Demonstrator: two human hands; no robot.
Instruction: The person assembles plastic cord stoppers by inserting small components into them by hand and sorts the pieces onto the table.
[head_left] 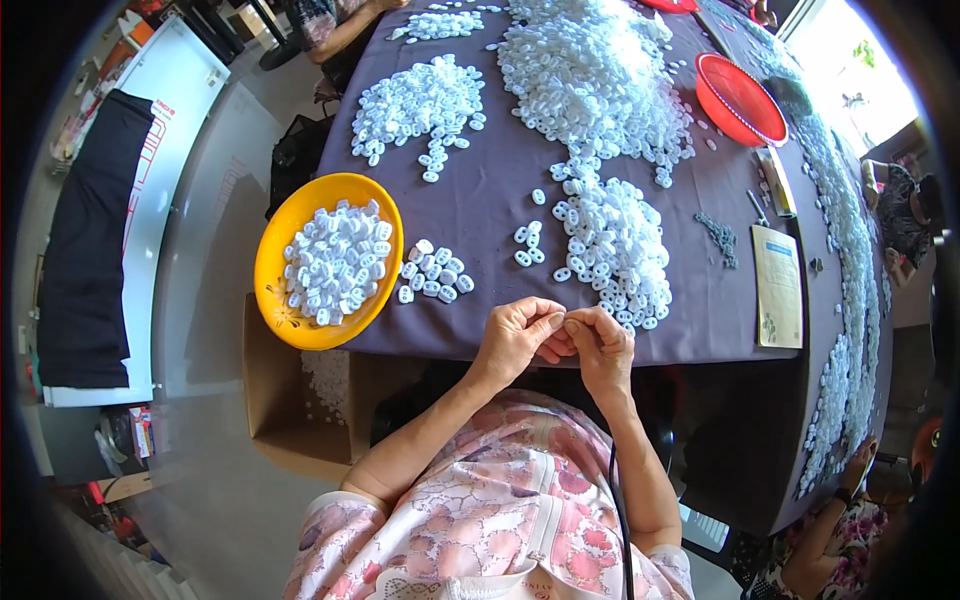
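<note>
We list: yellow bowl, at the table corner, seemingly to contain its white pieces; loose cluster, just beside; left hand and right hand, fingertips pinched narrowly together, perhaps for precision, anything held hidden, so we cannot tell; white pile, just beyond, apparently for easy reach.

Small white oval pieces, many showing two darker spots, lie loosely heaped right of the frame's centre, some flat, others tilted over one another. A few loose ones lie just left. Anything between the pinched fingers is hidden.
</note>
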